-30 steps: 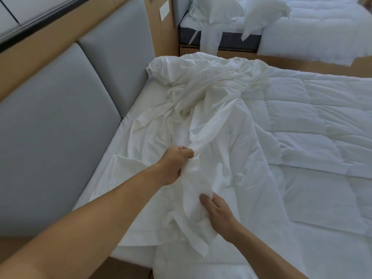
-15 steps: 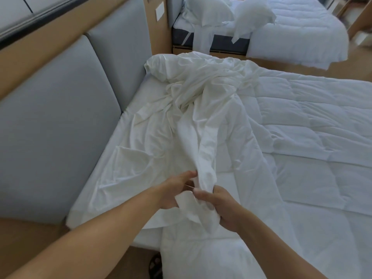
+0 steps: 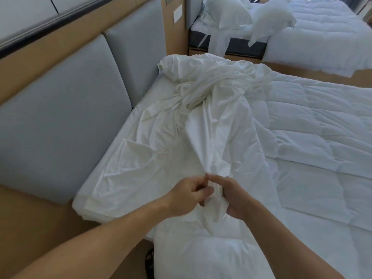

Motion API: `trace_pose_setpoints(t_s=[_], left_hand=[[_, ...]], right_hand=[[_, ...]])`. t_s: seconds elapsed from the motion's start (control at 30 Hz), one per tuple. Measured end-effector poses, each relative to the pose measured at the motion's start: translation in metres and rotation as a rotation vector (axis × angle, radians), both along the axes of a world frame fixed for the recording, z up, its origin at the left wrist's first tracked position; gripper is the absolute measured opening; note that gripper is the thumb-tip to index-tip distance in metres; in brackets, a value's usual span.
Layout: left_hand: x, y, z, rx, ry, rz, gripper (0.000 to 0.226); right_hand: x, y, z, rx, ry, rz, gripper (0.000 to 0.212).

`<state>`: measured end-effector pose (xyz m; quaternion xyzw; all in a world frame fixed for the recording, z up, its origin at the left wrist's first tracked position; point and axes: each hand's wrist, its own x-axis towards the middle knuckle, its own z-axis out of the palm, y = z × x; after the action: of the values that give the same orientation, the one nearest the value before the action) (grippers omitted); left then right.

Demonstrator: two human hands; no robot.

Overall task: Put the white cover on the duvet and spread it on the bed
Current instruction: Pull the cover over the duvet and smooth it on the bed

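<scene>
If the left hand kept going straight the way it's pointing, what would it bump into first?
The left hand would meet the white cover it pinches, then likely the right hand close beyond; depth is unclear.

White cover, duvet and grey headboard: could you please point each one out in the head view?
white cover [image 3: 203,91]: head view, on its crumpled folds at mid-bed.
duvet [image 3: 314,125]: head view, on a quilted panel at right.
grey headboard [image 3: 60,121]: head view, on the nearer padded panel.
</scene>
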<state>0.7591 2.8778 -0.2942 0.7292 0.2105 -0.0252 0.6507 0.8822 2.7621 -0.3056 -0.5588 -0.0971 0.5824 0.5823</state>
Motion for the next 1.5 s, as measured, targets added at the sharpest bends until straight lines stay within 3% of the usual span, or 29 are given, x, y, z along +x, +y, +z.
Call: trace_pose_setpoints(t_s=[0.1, 0.17, 0.27, 0.3, 0.33, 0.4, 0.43, 0.5, 0.6, 0.73, 0.8, 0.87, 0.93, 1.0, 1.07, 1.13, 1.23, 1.33, 1.4, 1.5], left_hand=[[0.003, -0.022, -0.005, 0.149, -0.042, -0.074, 0.026], [0.000, -0.021, -0.014, 0.106, -0.021, -0.039, 0.021], [-0.001, 0.005, -0.036, 0.152, 0.026, 0.271, 0.011], [0.000, 0.015, -0.043, 0.208, 0.108, 0.349, 0.022], [0.002, 0.022, -0.048, 0.170, 0.225, 0.369, 0.039], [0.010, 0.027, -0.052, -0.191, 0.436, 0.322, 0.056], [0.013, 0.025, -0.051, -0.369, 0.479, 0.276, 0.059], [0.018, 0.017, -0.051, -0.533, 0.455, 0.189, 0.056], [0.030, 0.005, -0.053, -0.608, 0.347, 0.192, 0.033], [0.041, 0.017, -0.059, -0.660, 0.506, 0.319, 0.072], [0.044, 0.020, -0.062, -0.687, 0.513, 0.315, 0.064], [0.053, 0.015, -0.058, -0.629, 0.473, 0.343, 0.027], [0.061, 0.014, -0.052, -0.545, 0.370, 0.454, 0.009], [0.062, 0.020, -0.045, -0.424, 0.207, 0.540, 0.015], [0.059, 0.022, -0.034, -0.236, 0.067, 0.469, 0.018], [0.053, 0.011, -0.022, -0.024, -0.033, 0.317, 0.026], [0.052, -0.016, -0.006, 0.233, -0.121, 0.068, 0.041], [0.052, -0.038, 0.000, 0.433, -0.072, -0.031, 0.040], [0.045, -0.043, -0.002, 0.429, -0.028, -0.085, 0.039], [0.030, -0.032, -0.001, 0.196, 0.034, -0.156, 0.032]], right_hand=[[0.003, 0.007, 0.008, -0.116, -0.041, 0.012, 0.028], [0.005, 0.007, 0.006, -0.149, -0.141, -0.075, 0.019], [0.009, 0.003, 0.002, -0.121, -0.116, -0.244, 0.021], [0.008, 0.001, 0.003, -0.099, -0.071, -0.255, 0.022], [0.005, 0.001, 0.005, -0.084, -0.038, -0.242, 0.023], [0.001, 0.001, 0.003, -0.092, -0.017, -0.221, 0.025], [0.000, 0.001, 0.001, -0.111, -0.027, -0.233, 0.026], [-0.001, 0.000, 0.001, -0.139, -0.031, -0.245, 0.027], [0.001, -0.005, 0.004, -0.137, -0.014, -0.217, 0.032], [0.003, -0.014, 0.010, -0.046, 0.041, -0.130, 0.035], [0.002, -0.017, 0.011, -0.038, 0.019, -0.079, 0.030], [0.003, -0.020, 0.012, -0.059, -0.052, -0.052, 0.026], [0.009, -0.026, 0.012, -0.097, -0.135, -0.072, 0.028], [0.020, -0.034, 0.008, -0.191, -0.255, -0.160, 0.031], [0.029, -0.039, 0.001, -0.287, -0.316, -0.285, 0.038], [0.032, -0.038, -0.001, -0.273, -0.231, -0.342, 0.040], [0.025, -0.030, 0.009, -0.147, -0.054, -0.251, 0.053], [0.021, -0.026, 0.013, -0.079, -0.025, -0.243, 0.053], [0.020, -0.026, 0.012, -0.078, -0.068, -0.283, 0.047], [0.016, -0.025, 0.006, -0.142, -0.274, -0.355, 0.029]])
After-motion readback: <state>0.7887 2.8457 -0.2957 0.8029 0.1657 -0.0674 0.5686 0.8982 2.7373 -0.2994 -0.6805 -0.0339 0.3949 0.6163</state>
